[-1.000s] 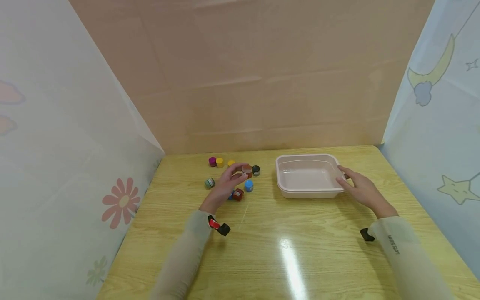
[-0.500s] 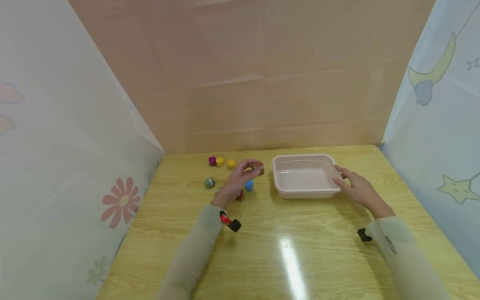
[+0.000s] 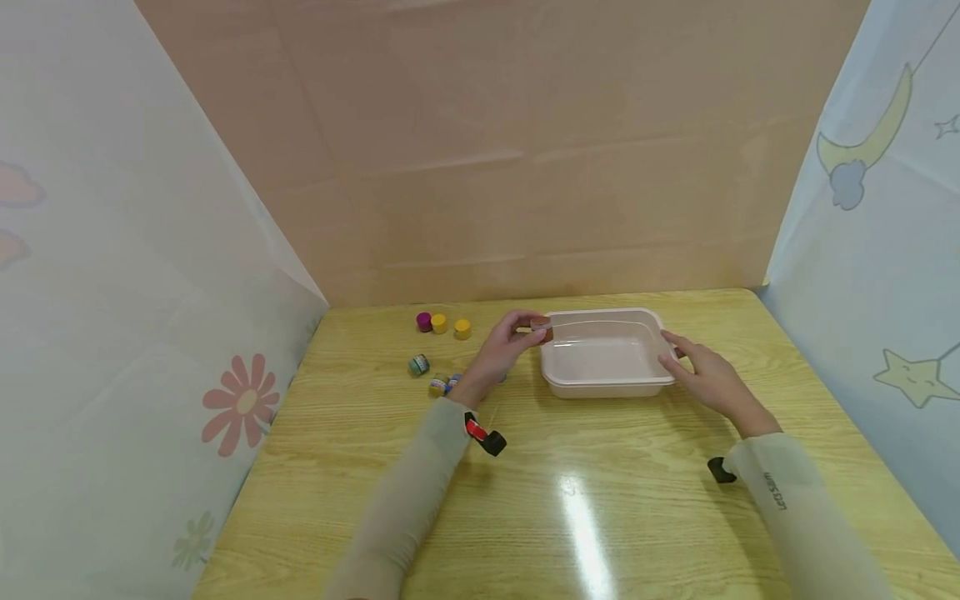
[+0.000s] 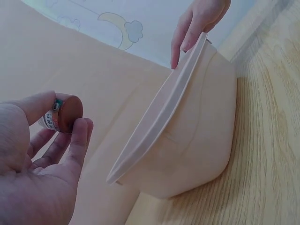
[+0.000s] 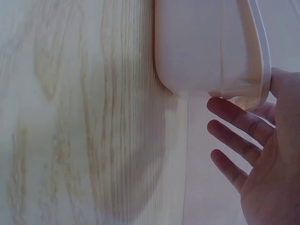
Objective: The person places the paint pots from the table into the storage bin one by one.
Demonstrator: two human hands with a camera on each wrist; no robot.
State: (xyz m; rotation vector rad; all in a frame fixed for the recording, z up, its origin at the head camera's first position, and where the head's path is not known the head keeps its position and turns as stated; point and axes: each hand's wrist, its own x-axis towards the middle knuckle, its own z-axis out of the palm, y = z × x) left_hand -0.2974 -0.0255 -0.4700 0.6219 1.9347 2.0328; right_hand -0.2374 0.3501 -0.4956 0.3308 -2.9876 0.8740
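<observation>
My left hand [image 3: 504, 348] pinches a small paint jar [image 3: 542, 327] with a reddish-brown lid between thumb and fingers. In the head view the jar overlaps the left rim of a pale pink plastic basin [image 3: 607, 390]. The left wrist view shows the jar [image 4: 71, 114] in the air, apart from the basin wall [image 4: 187, 136], its printed label partly covered by the fingers. At the basin's other end, my right hand [image 3: 708, 382] grips the right rim. In the right wrist view, fingers [image 5: 239, 117] of that hand lie beneath the rim. No jars show inside the basin.
On the wooden table [image 3: 525, 500], left of the basin, stand a purple jar [image 3: 424, 322] and two yellow-lidded jars [image 3: 439, 323]. A green jar [image 3: 418, 365] lies nearer. A yellowish jar [image 3: 438, 384] and a blue jar [image 3: 453, 382] sit beside my left wrist, which hides others.
My left hand has carried the reddish-brown jar rightward from among the other jars to the basin's left rim. The basin has slid slightly left with my right hand on it.
</observation>
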